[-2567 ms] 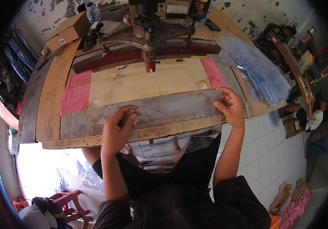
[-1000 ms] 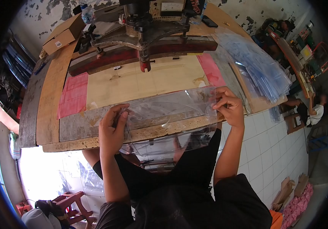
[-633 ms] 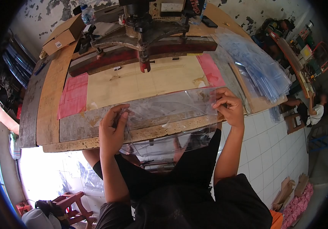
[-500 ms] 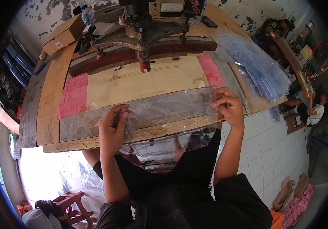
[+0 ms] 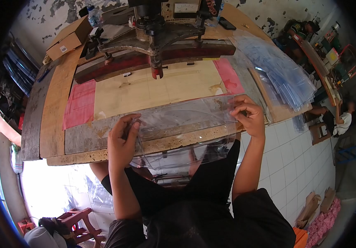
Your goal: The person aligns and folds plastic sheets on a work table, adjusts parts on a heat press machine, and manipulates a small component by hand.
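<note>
A clear plastic sheet [image 5: 186,120] stretches between my two hands over the front edge of the wooden table [image 5: 87,157], its lower part hanging above my lap. My left hand [image 5: 123,138] pinches its left upper corner between thumb and fingers. At the right upper corner, my right hand [image 5: 246,115] is closed on the plastic too. Behind the sheet lies a cream-coloured board [image 5: 157,89] with pink strips [image 5: 78,103] at both ends. Above that board hangs a press head with a curved red bar [image 5: 124,66], apart from my hands.
A pile of clear plastic sheets [image 5: 281,74] lies at the table's right. A cardboard box [image 5: 68,39], a bottle [image 5: 94,16] and a phone [image 5: 226,23] are at the back. Another person [image 5: 343,122] sits far right; a red stool [image 5: 78,223] stands lower left.
Both hands stay almost in place, still holding the plastic sheet. Only the folds and reflections on the sheet have shifted slightly.
</note>
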`<state>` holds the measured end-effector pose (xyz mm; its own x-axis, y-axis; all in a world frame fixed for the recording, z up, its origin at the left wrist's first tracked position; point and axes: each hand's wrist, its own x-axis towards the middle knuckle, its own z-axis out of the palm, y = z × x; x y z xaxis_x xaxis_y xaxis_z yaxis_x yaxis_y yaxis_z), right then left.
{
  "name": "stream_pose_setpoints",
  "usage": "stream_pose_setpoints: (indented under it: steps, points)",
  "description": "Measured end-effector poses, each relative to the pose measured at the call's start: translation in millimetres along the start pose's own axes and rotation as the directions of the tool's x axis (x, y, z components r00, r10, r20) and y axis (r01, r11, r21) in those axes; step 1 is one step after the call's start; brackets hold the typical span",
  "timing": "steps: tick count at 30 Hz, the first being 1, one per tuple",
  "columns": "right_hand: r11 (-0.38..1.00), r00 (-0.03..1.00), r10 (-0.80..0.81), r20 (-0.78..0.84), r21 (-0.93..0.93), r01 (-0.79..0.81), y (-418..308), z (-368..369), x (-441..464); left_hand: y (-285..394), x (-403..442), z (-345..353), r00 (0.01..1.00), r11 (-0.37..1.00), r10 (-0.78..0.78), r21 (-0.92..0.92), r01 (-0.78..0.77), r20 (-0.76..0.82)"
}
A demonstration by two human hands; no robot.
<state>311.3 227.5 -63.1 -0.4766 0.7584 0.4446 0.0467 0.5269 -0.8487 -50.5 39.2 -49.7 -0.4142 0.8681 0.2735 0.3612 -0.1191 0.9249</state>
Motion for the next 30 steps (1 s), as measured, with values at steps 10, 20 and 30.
stream_pose_setpoints:
  steps: [10, 20, 30]
  points:
    - [1.0, 1.0, -0.016, 0.006, -0.023, 0.016, -0.9, 0.7, 1.0, 3.3, -0.6, -1.1, 1.0, 1.0, -0.015, -0.015, 0.016, 0.014]
    - [0.993, 0.994, 0.093, -0.062, 0.078, -0.088, -0.3, 4.3, -0.3, 4.2, -0.8, -1.2, 1.0, 1.0, -0.002, -0.018, 0.002, 0.018]
    - [0.979, 0.981, 0.162, -0.109, 0.146, -0.146, 4.7, 5.1, 0.2, 0.3, -0.7, -1.1, 1.0, 0.999, -0.016, -0.047, 0.017, 0.015]
